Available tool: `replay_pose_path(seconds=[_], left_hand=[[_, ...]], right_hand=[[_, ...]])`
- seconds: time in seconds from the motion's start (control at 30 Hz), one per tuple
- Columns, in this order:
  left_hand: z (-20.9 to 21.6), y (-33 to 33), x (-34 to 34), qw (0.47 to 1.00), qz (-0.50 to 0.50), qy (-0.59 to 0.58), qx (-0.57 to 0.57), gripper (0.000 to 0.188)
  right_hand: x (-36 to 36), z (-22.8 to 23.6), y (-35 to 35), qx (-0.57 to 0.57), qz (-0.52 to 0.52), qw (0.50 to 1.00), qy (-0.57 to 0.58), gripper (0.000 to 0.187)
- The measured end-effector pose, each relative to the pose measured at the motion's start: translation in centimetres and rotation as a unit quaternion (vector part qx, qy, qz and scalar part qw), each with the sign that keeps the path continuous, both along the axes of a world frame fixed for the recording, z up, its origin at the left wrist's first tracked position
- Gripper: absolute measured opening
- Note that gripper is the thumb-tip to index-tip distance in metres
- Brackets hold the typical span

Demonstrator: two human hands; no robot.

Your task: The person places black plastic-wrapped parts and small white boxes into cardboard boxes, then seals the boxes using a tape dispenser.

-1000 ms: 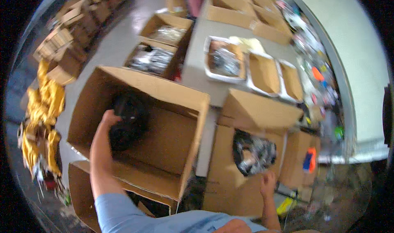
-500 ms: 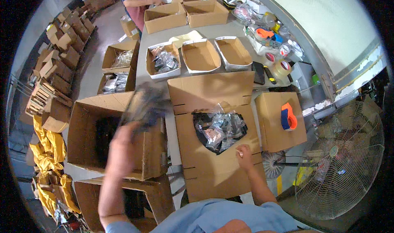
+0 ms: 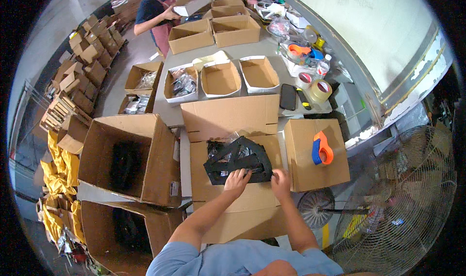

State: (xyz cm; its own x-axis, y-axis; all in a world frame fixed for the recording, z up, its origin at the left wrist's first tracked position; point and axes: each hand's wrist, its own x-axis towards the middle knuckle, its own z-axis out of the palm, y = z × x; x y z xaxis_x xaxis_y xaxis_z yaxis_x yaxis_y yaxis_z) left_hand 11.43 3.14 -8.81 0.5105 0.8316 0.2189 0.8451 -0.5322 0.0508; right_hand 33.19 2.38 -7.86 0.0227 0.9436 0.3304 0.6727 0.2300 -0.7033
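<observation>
A flat black panel with angular cut-outs [image 3: 259, 155] lies over a heap of clear plastic bags [image 3: 212, 149]. Both rest on an opened-out cardboard box [image 3: 228, 118] in front of me. At the panel's lower edge, my left hand [image 3: 237, 182] grips it with curled fingers. My right hand [image 3: 281, 182] pinches the panel's lower right corner. Through the cut-outs, bits of shiny bagged parts show. What lies beneath the panel is mostly hidden.
Two deep cartons [image 3: 165, 164] with dark contents stand at my left. To the right, an orange and blue tape dispenser [image 3: 322, 148] sits on a closed carton [image 3: 303, 174], near a large fan [image 3: 388, 203]. White-rimmed trays [image 3: 221, 92] line the table; a person [image 3: 158, 18] handles a box beyond.
My left hand has swung right from above the left carton, bringing the black panel onto the bags. My right hand has taken hold of its corner. The far person has lifted a box.
</observation>
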Motion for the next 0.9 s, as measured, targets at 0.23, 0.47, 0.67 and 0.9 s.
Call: replay_pose_path(seconds=[0.23, 0.47, 0.67, 0.9], left_hand=[[3.9, -5.4, -1.0, 0.990, -0.020, -0.033, -0.138, 0.068], [1.2, -17.0, -5.8, 0.908, -0.241, 0.088, -0.331, 0.056], [9.9, -9.9, -7.7, 0.841, -0.159, 0.117, -0.504, 0.029], [5.8, 3.1, -9.1, 0.975, 0.085, -0.090, -0.185, 0.020]], right_hand=[[-7.3, 3.7, 9.5, -0.053, 0.139, 0.978, -0.143, 0.034], [-12.5, 8.6, 25.5, 0.006, 0.060, 0.952, -0.300, 0.066], [-12.5, 10.1, 23.6, -0.043, 0.086, 0.927, -0.363, 0.073], [-10.0, 12.6, 8.2, -0.028, 0.154, 0.916, -0.371, 0.072]])
